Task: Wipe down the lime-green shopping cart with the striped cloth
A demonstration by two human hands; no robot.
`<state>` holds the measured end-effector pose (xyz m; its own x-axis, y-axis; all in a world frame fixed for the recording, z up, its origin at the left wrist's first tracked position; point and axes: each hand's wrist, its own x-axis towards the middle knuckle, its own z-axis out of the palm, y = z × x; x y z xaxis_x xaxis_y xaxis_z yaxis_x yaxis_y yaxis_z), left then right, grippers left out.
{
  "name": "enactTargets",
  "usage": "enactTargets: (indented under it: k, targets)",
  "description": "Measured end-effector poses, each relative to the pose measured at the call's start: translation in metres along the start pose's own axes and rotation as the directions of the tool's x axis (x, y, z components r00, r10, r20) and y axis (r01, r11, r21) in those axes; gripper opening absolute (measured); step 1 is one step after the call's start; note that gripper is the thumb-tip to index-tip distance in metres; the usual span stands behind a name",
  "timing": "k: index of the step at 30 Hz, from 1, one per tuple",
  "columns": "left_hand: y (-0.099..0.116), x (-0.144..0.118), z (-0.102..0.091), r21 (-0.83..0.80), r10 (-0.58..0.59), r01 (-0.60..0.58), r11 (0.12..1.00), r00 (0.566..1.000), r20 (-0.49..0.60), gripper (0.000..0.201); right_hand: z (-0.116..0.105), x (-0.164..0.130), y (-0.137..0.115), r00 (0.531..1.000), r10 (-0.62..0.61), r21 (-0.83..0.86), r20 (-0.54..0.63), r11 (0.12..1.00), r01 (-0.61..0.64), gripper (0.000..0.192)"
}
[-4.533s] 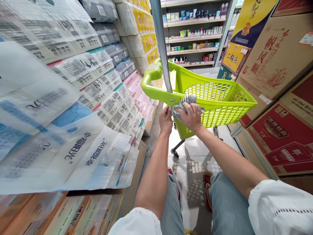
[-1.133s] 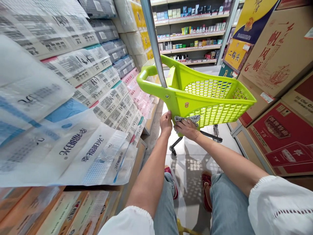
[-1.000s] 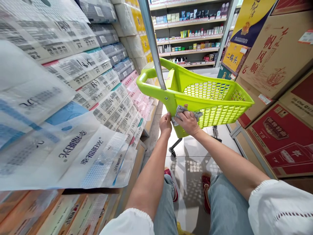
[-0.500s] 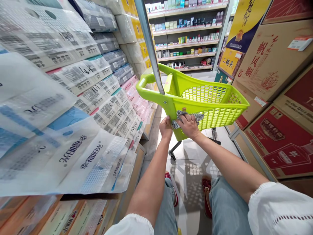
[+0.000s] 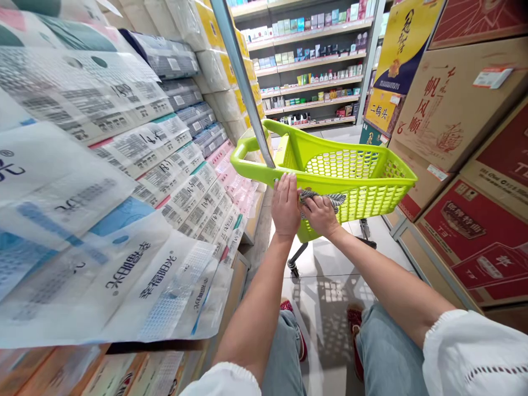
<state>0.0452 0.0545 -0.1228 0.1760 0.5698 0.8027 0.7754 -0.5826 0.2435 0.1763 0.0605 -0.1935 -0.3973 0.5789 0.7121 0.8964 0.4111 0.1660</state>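
A narrow shop aisle with a pale tiled floor runs ahead to shelves of small boxes and bottles. In it stands a lime-green plastic cart with perforated walls; what shows of its inside holds nothing, though the near end is hidden by the rim. A striped grey and white cloth lies bunched against the cart's near outer wall, just under the rim. The right hand presses it there, fingers curled over it, with a fold sticking out past the fingertips. The left hand lies flat on the wall right beside the cloth, fingers straight and close together, tips at the rim. A metal pole rises from the cart's near corner. On the person's left are stacked plastic packs printed 幸福阳光, probably tissue paper. On the right stand cardboard cartons, one reading 一帆风顺, and a yellow box marked 二锅头.
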Motion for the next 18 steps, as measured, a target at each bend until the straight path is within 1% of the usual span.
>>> enactTargets:
  k: [2,3,5,8,10,12,15,18]
  targets:
    - [-0.001,0.021,0.005,0.014,0.066,-0.067,0.998,0.994,0.091,0.043,0.005,-0.004,-0.002,0.999,-0.024,0.0,0.043,1.0,0.024,0.026]
    - [-0.001,0.031,0.008,0.026,0.09,-0.094,0.995,0.987,0.133,0.042,0.007,-0.004,-0.002,0.999,-0.029,-0.004,0.044,1.0,0.029,0.026]
    - [-0.002,0.05,0.015,0.049,0.126,-0.139,0.989,0.97,0.207,0.038,0.01,0.001,-0.001,1.0,-0.027,-0.025,0.007,0.999,0.028,0.027]
    - [-0.004,0.068,0.024,0.089,0.12,-0.151,0.985,0.951,0.284,0.03,0.013,0.015,0.005,0.997,0.011,-0.052,-0.072,0.999,-0.014,0.029]
    - [-0.007,0.073,0.026,0.12,0.116,-0.159,0.98,0.944,0.309,0.028,0.015,0.021,0.014,0.995,0.031,-0.057,-0.09,0.998,-0.036,0.03]
    - [-0.01,0.075,0.025,0.154,0.133,-0.191,0.97,0.937,0.324,0.028,0.015,0.021,0.026,0.994,0.056,-0.058,-0.099,0.996,-0.062,0.031]
    - [-0.013,0.072,0.022,0.19,0.164,-0.237,0.953,0.929,0.333,0.028,0.014,0.009,0.048,0.985,0.105,-0.059,-0.137,0.992,-0.114,0.029]
    - [-0.013,0.069,0.02,0.2,0.18,-0.255,0.946,0.927,0.327,0.028,0.012,-0.008,0.066,0.97,0.149,-0.073,-0.195,0.983,-0.166,0.026]
